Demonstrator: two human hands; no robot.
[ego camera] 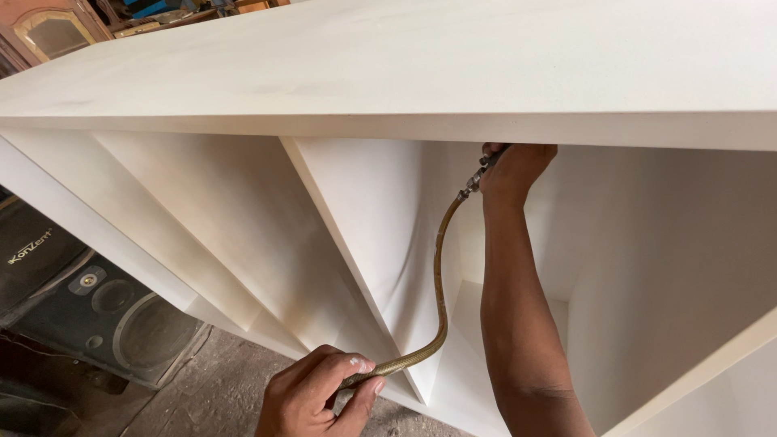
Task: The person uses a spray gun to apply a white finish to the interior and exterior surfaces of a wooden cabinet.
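Observation:
A large white cabinet (388, 73) lies on its side with open compartments facing me. My right hand (515, 168) reaches up inside the right compartment, just under the top panel, and grips a metal tool at the end of a braided hose (439, 275); the tool itself is mostly hidden by the hand and panel. The hose curves down past the white divider panel (364, 218) to my left hand (320, 396), which pinches it near the bottom edge of the cabinet.
A black loudspeaker box (97, 307) lies on the concrete floor (218, 388) at the lower left. Wooden furniture with an arched panel (53, 32) stands at the far upper left behind the cabinet.

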